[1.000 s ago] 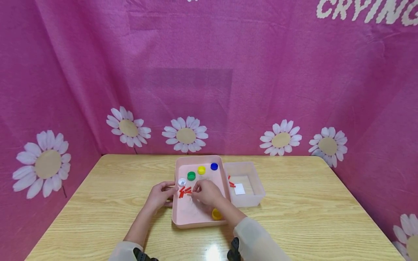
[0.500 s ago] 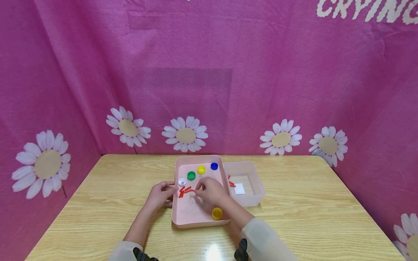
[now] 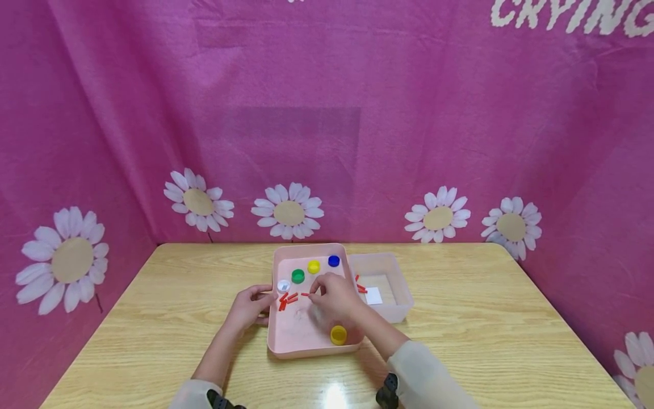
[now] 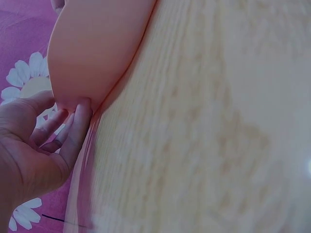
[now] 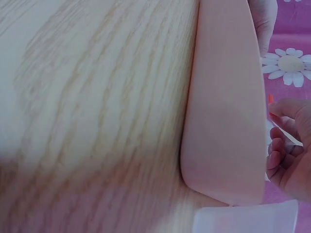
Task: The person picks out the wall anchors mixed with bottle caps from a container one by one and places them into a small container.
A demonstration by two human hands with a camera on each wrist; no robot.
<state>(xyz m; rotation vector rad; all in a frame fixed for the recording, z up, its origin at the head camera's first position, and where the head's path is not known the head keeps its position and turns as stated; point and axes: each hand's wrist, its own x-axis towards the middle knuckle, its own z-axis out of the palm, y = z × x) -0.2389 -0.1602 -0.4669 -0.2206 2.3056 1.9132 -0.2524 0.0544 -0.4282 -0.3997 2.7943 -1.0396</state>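
Note:
My right hand [image 3: 334,296] pinches a small red stick [image 3: 305,294] between thumb and forefinger, over the middle of the pink tray [image 3: 298,343]. In the right wrist view the stick [image 5: 270,99] points up from the fingertips, and the other fingers are curled. Several more red sticks [image 3: 283,305] lie loose near the tray's left wall. At that wall my left hand [image 3: 248,308] grips the tray, thumb at the rim and fingers against the outer side, as the left wrist view shows. Behind the loose sticks sits a white round cap [image 3: 283,286] with something greyish inside.
Green [image 3: 298,276], yellow [image 3: 314,266] and blue [image 3: 334,261] caps stand in a slanting row in the tray. A darker yellow cap [image 3: 338,335] is at its near right corner. Against its right side stands a translucent box [image 3: 401,309] holding a white square [image 3: 373,296] and red sticks.
My right hand has drawn one red stick away from the loose ones, moving right and slightly back. The left hand has stayed at the tray's left wall.

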